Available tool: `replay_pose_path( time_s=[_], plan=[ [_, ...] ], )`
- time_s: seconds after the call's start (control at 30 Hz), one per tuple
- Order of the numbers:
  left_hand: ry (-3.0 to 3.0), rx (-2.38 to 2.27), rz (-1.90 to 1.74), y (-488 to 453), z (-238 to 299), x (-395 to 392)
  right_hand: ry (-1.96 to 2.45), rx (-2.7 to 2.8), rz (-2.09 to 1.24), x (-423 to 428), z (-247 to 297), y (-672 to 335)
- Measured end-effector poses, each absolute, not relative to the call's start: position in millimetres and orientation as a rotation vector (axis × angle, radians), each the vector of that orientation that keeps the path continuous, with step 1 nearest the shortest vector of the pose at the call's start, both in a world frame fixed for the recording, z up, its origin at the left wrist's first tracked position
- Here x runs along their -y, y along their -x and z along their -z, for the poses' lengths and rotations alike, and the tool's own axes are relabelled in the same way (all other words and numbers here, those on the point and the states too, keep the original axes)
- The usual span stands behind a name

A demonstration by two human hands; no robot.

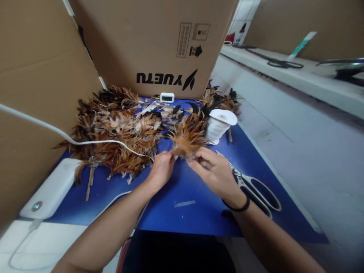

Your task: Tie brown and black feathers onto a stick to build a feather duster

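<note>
Between my hands is a bunch of brown feathers (pixel 187 142), its tips fanned away from me and its base slightly blurred. My left hand (pixel 163 169) pinches the bunch at its left edge. On the other side, the fingers of my right hand (pixel 214 171) are closed on its lower right base. A large pile of brown and black feathers (pixel 119 140) lies to the left. Just behind my right hand stands a white spool (pixel 217 127) wound with white material. Large scissors (pixel 253 185) lie partly beneath my right wrist, which hides some of them.
A blue tabletop (pixel 182 216) carries everything, with a scrap of clear strip (pixel 184 203) in front. On the left lies a white power bank (pixel 51 189); a white cable (pixel 57 131) crosses the pile. A small digital clock (pixel 167 98) stands before the cardboard box (pixel 159 41).
</note>
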State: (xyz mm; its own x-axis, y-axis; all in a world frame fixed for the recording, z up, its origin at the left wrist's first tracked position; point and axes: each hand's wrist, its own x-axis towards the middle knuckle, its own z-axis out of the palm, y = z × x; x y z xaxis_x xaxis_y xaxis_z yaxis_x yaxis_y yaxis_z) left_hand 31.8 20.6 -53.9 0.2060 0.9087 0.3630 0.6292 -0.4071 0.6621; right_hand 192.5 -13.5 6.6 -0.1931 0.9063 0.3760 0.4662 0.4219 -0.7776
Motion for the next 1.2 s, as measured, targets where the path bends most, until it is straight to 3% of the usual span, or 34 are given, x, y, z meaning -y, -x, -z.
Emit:
replay_pose_path(
  time_s=[0.27,0.53,0.87,1.2],
  plan=[
    [-2.097,-1.549,-0.887,-33.3,43.3,-17.6,1.103,1.429,-0.905,0.1,-29.0,-188.6],
    [-1.565,-1.493,-1.014,-26.9,41.7,-23.3,1.26,1.738,-1.228,-11.7,-0.8,-204.8],
    [-0.865,-0.936,-1.224,-21.5,29.6,-28.3,1.369,1.951,-0.877,-20.5,29.8,-201.6],
    [-0.804,-0.797,-1.148,-30.2,34.6,-22.5,1.041,1.624,-1.011,-24.0,24.3,-182.3]
  ],
)
